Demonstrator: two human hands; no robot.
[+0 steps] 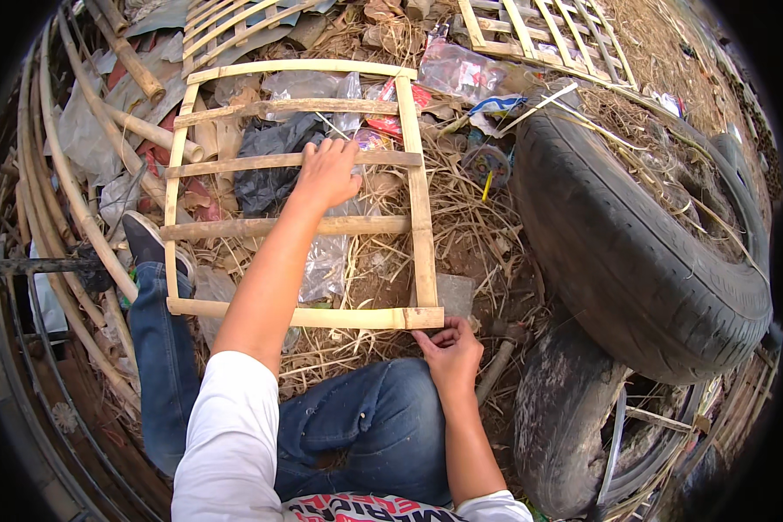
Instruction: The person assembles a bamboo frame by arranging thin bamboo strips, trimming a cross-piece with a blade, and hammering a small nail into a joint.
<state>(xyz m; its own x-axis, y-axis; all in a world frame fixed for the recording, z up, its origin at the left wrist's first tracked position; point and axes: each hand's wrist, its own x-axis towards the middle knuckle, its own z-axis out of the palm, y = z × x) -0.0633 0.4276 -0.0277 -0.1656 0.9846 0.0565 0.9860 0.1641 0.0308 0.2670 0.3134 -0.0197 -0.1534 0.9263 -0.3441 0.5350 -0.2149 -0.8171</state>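
A ladder-like bamboo frame (pixel 416 187), made of pale split strips with several crosspieces, lies in front of me above the littered ground. My left hand (pixel 329 171) reaches over the near strips, its fingers curled over a middle crosspiece (pixel 235 164). At the near right corner, where the bottom strip (pixel 357 318) meets the right side strip, my right hand (pixel 455 355) pinches the frame's edge between bent fingers and thumb. Whether a small piece is also held there is hidden.
Old tyres (pixel 635 235) are piled at the right. Long bamboo poles (pixel 78 174) curve along the left, beside a dark metal frame (pixel 39 265). Another bamboo lattice (pixel 548 35) lies at the far right. A black plastic bag (pixel 274 161), clear plastic and dry straw cover the ground.
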